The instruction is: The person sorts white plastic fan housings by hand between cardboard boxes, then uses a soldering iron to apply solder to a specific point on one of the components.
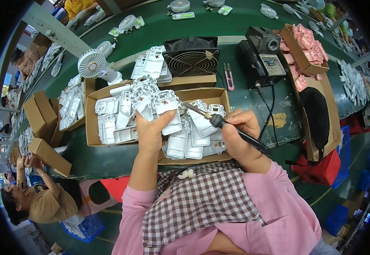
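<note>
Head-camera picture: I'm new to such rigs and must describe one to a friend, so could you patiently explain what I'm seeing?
There is no robot, only a person working bare-handed. A wide fisheye camera worn on the head looks down, so straight edges bend near the rim. The left hand holds flat white plastic pieces. The right hand grips a black-handled, pen-shaped tool with a slim metal tip, apparently a soldering iron. Across the dark green tabletop are shallow brown cardboard boxes with more white pieces, a square black fan with a round wire guard, and pink-handled metal snips.
</note>
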A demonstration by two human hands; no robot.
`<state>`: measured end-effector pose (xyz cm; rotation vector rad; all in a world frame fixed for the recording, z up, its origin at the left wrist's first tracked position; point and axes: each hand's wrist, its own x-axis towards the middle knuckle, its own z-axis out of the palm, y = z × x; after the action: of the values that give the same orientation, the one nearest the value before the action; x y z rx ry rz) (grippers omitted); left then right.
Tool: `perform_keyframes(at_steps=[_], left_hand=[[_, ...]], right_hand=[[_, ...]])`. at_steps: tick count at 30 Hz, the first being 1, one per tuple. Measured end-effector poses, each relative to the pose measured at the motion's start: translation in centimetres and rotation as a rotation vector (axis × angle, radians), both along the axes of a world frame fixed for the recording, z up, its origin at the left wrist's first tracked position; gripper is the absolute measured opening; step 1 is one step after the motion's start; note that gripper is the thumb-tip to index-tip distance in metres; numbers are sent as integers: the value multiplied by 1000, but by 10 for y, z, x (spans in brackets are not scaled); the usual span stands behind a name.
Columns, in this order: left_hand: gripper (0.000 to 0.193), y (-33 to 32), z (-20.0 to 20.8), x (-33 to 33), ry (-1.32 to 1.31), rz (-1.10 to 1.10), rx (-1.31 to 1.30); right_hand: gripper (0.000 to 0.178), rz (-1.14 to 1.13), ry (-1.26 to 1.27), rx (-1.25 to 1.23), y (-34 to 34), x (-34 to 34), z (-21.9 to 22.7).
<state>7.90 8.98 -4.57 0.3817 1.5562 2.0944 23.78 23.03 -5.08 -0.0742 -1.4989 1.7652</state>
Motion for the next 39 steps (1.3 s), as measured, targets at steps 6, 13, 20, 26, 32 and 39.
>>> perform_keyframes(at_steps=[6, 13, 20, 26, 32, 39], left_hand=[[38, 2, 0, 4, 44, 9, 4], [38, 0, -1, 3, 93, -7, -30], [41, -2, -4, 2, 81, 1, -40], [44, -2, -6, 1, 93, 0, -28], [47, -3, -8, 0, 88, -2, -56], [51, -4, -9, 0, 98, 3, -67]], right_hand=[[16, -33, -78, 54, -2, -9, 5], [14, -50, -150, 37, -5, -12, 5], [14, -32, -186, 0, -6, -13, 6], [14, -33, -231, -5, -6, -13, 7], [15, -44, -229, 12, -6, -14, 6], [15, -42, -242, 13, -7, -14, 7]])
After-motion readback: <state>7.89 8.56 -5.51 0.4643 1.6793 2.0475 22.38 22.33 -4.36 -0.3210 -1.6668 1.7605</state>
